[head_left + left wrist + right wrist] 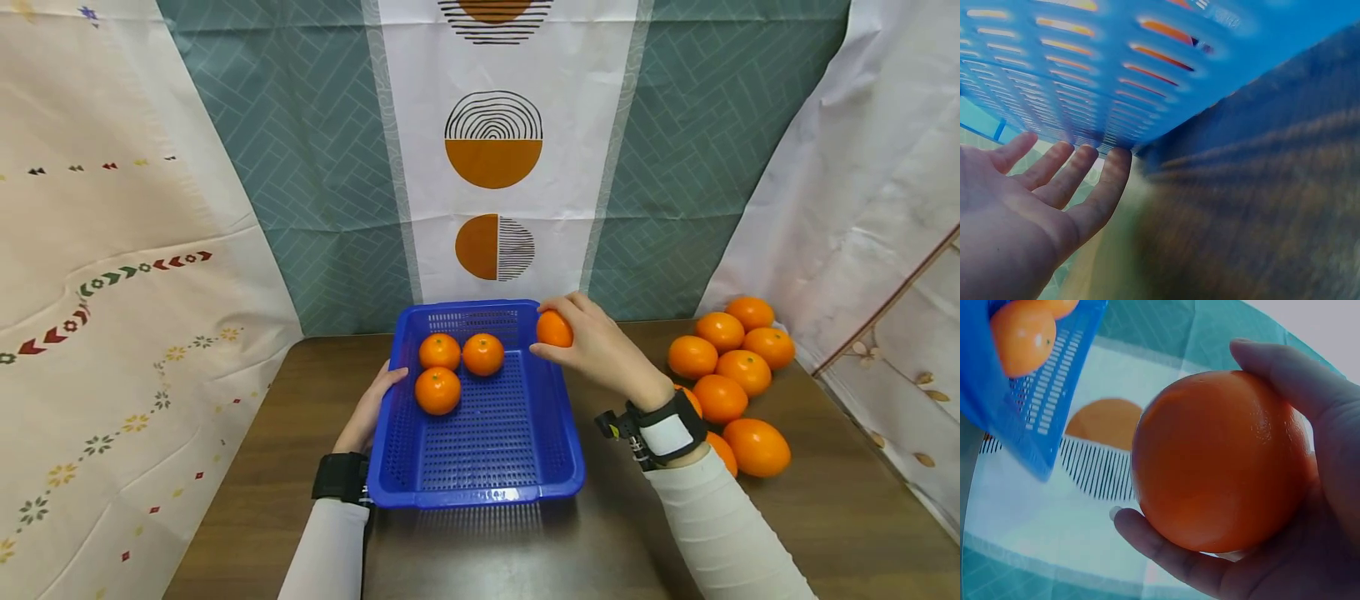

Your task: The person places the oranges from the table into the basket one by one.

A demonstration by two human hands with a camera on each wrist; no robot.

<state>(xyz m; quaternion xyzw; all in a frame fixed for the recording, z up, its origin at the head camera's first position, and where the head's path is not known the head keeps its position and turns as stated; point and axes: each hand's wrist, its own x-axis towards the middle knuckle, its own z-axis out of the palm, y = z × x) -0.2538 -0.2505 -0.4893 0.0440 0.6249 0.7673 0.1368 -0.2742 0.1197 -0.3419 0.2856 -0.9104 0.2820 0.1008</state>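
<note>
A blue plastic basket with slotted walls sits on the table. Inside, toward its back left, lie three oranges. My left hand holds the basket's left side, thumb over the rim; its other fingers touch the slotted outer wall in the left wrist view. Over the basket's back right corner, my right hand grips another orange between thumb and fingers. The right wrist view has this orange large against the palm, apart from the basket wall.
Several oranges are grouped on the table at the right, some partly hidden behind the right wrist. The brown wooden table extends on both sides of the basket. Patterned cloth hangs along the table's back edge.
</note>
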